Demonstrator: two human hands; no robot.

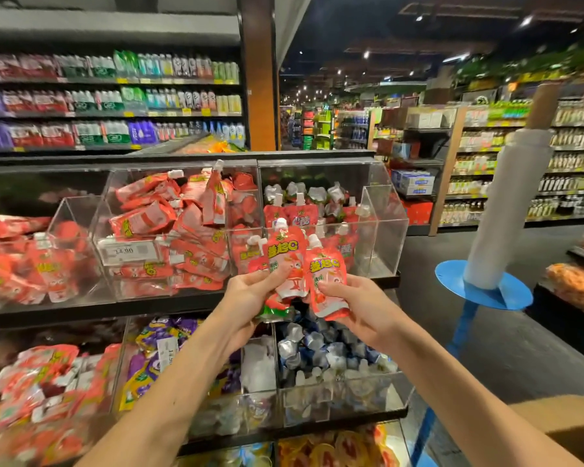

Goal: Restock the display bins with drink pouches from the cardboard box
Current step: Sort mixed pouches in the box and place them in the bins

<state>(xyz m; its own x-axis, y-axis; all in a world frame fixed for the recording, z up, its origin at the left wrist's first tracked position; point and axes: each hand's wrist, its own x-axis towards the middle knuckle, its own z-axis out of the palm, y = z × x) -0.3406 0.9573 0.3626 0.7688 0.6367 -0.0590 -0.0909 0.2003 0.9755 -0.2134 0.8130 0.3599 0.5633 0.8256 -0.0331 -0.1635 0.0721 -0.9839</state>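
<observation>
Both hands are raised in front of the top row of clear display bins, holding red drink pouches with white caps. My left hand (250,294) grips two or three pouches (284,261) fanned upright. My right hand (354,306) grips one pouch (326,281) by its lower part. Right behind them stands the upper right bin (385,210), partly filled with the same red pouches. The bin (115,210) to its left is heaped with red pouches. A corner of the cardboard box (567,429) shows at the bottom right.
Lower bins hold purple (155,348) and blue-silver pouches (321,345). A white roll on a blue stand (506,210) rises to the right over the dark aisle floor. Drink shelves line the back left and far right.
</observation>
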